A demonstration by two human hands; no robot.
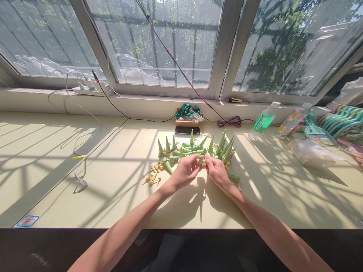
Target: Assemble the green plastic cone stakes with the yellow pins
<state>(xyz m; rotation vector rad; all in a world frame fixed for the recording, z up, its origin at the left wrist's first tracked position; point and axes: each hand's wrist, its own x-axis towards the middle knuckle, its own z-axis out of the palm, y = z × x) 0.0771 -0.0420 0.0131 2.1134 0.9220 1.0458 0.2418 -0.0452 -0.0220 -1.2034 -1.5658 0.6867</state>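
Observation:
In the middle of the table my left hand (185,170) and my right hand (217,172) meet, fingertips pinched close together. Between them is a small green cone-shaped plastic piece (201,160), partly covered by the fingers. My left hand grips it, and the right fingertips touch its right side, where a smaller part may be hidden. Just beyond the hands stand several green plastic cones (191,138), with green tubes (188,150) lying among them. Small yellow plastic pieces (154,174) lie scattered left of my left hand. Another green tube (234,176) rests beside my right wrist.
Behind the cones lie a black phone (187,130) and a small box (187,121) with green material. Two bottles, one green-labelled (262,122), a plastic bag (310,153) and teal hangers (340,122) are at right. A white cable (82,181) crosses the left side.

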